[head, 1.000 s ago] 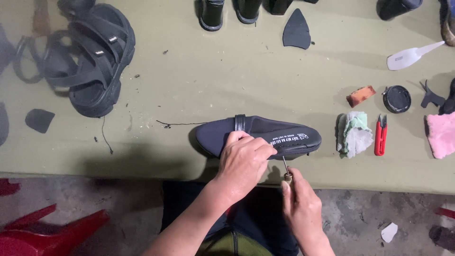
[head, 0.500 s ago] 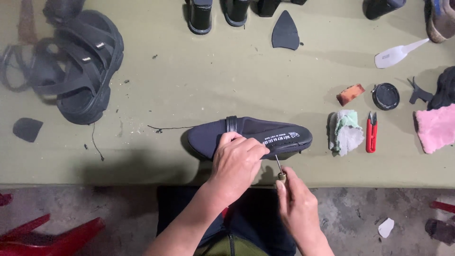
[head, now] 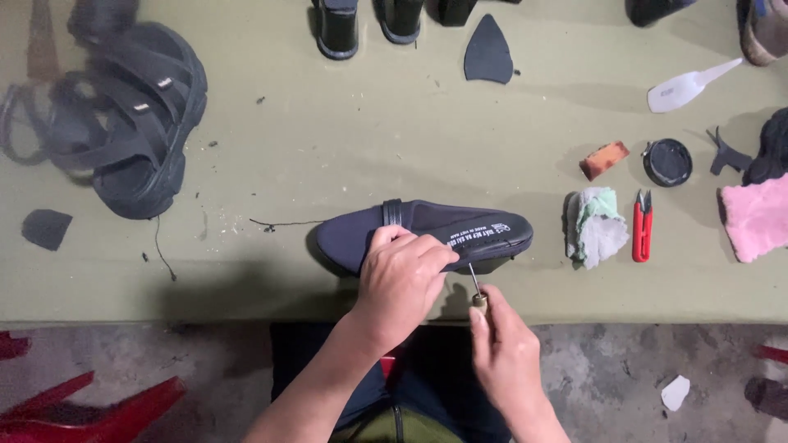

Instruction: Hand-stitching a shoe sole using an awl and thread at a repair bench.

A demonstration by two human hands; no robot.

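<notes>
A dark navy sandal (head: pixel 460 230) with a strap across its insole lies near the front edge of the olive table (head: pixel 345 139). My left hand (head: pixel 400 277) presses down on the sandal's near side, fingers curled over its edge. My right hand (head: pixel 502 354) grips a small awl (head: pixel 475 287) by its handle, the metal tip touching the sandal's sole edge beside my left fingers. A black thread (head: pixel 283 223) trails off to the left of the sandal's toe.
A pile of dark strappy sandals (head: pixel 135 123) sits far left. Right of the sandal lie a crumpled cloth (head: pixel 595 226), red snips (head: pixel 642 226), a round black tin (head: pixel 667 162), an orange block (head: pixel 603 159), a white scraper (head: pixel 685 86) and pink fabric (head: pixel 755 217). Dark leather cutouts (head: pixel 487 53) lie about.
The view shifted slightly; my hands stay on the sandal, with the awl held at the sole edge throughout.
</notes>
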